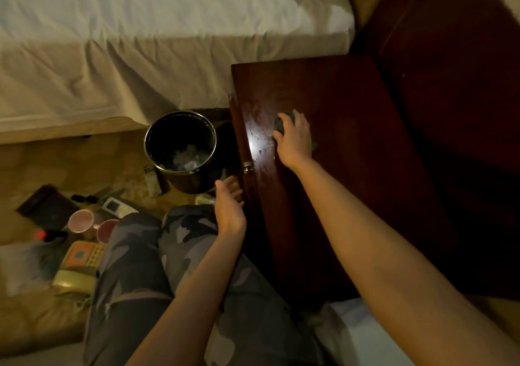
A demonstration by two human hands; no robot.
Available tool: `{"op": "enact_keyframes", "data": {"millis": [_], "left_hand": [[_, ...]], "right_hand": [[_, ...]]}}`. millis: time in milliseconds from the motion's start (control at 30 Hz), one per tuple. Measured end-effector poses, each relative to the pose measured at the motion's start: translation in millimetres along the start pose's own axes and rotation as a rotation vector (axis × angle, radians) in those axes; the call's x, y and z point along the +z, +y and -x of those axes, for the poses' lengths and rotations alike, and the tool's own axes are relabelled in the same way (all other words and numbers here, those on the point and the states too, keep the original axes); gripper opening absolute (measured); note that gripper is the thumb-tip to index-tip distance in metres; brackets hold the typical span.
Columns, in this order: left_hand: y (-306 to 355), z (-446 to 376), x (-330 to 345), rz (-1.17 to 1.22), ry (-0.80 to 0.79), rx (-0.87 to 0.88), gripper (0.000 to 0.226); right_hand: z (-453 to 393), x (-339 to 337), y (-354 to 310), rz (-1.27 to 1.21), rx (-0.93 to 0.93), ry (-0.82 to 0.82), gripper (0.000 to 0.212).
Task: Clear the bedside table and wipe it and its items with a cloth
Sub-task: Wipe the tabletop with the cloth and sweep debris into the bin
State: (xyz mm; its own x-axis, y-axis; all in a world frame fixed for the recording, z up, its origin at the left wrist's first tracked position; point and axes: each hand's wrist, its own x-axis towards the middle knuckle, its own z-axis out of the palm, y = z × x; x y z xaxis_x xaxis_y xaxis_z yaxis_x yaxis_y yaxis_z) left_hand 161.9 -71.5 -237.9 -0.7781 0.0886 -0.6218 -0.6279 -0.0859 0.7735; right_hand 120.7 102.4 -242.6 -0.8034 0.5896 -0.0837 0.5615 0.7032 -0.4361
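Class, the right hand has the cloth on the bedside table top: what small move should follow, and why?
Probably sweep the cloth under the right hand toward the table top's dark far side; the glossy streaks show only near the front edge. The left hand hangs open.

the bedside table [351,140] stands right of the bed [140,42]. a cloth [282,125] lies on its top under the right hand [294,137]. the bin [181,151] sits left of the table, with two mugs [81,220] further left on the floor [70,163].
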Motion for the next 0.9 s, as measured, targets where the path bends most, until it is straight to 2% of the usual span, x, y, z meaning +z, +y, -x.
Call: {"op": "enact_keyframes", "data": {"millis": [133, 233, 467, 600, 900], "left_hand": [[-3, -8, -8, -0.079, -0.023, 0.002, 0.045], [-2, -8, -9, -0.130, -0.048, -0.005, 0.044], [-5, -5, -20, -0.203, -0.019, -0.009, 0.047], [0, 2, -24, -0.145, 0.005, -0.029, 0.052], [17, 31, -28, -0.097, -0.036, -0.021, 0.057]], "right_hand": [[35, 11, 2, 0.067, -0.202, -0.009, 0.041], [59, 12, 11, 0.040, -0.268, -0.034, 0.038], [106, 12, 17, -0.019, -0.330, -0.070, 0.038], [143, 7, 26, -0.044, -0.369, -0.092, 0.037], [229, -5, 55, -0.207, -0.308, -0.131, 0.026]]}}
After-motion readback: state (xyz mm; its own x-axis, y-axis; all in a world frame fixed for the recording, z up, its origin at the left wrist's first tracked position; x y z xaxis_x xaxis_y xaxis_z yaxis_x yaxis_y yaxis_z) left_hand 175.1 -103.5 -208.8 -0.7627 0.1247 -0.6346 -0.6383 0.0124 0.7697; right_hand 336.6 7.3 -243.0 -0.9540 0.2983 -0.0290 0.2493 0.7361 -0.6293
